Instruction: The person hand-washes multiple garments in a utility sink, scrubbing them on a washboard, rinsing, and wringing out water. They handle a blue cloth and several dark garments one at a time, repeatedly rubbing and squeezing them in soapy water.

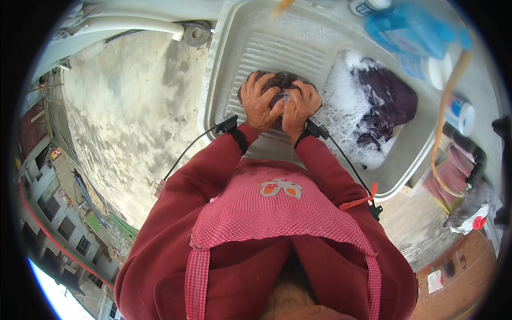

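My left hand [260,104] and my right hand [300,105] press together on a bunched dark wet cloth [280,81]. Their fingers curl over it from both sides, and the thumbs meet near the middle. The cloth lies on the ridged washboard slope [285,49] of a pale wash sink [209,88]. To the right, in the sink's basin, a dark purple garment [386,98] soaks among white suds [341,101]. The underside of the bunched cloth is hidden by my hands.
A blue bottle [408,31] and white tubs [460,114] stand along the sink's right ledge. A thin tan hose [444,106] hangs across that side. A white pipe [133,24] runs at the far left, above a stained concrete floor [133,106].
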### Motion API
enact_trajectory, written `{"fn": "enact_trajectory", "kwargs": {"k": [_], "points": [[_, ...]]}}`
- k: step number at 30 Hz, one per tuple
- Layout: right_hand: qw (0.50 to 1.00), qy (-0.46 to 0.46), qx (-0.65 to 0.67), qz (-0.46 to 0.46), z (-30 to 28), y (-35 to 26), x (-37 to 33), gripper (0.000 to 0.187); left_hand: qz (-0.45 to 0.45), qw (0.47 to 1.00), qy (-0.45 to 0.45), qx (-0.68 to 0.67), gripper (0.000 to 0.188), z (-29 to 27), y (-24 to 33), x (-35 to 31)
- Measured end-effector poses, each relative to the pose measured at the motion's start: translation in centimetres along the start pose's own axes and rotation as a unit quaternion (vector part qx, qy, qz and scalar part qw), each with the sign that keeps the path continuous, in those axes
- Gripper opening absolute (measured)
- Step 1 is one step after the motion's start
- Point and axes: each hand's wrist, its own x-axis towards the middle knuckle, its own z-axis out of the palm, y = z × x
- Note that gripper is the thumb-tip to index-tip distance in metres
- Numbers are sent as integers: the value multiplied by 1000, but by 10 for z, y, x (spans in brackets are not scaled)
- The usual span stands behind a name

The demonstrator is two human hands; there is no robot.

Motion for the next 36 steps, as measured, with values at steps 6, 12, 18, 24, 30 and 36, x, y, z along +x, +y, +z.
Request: {"fn": "enact_trajectory", "kwargs": {"k": [6,12,18,24,30,36], "points": [[997,-49,-18,-58,1,24,38,24,31,999,-39,-8,30,9,-15,38],[994,-97,21,-48,4,36,55,12,28,995,-97,-27,25,13,-23,59],[987,-87,42,-125,10,49,71,8,20,989,-146,-20,22,10,-22,78],[985,-44,32,-164,26,66,71,9,11,991,-133,-28,23,19,-27,83],[993,-37,-53,-95,39,74,74,18,42,979,-188,66,29,30,-35,86],[918,-165,286,219,0,58,82,40,-106,966,-222,-82,50,-4,-19,91]]}}
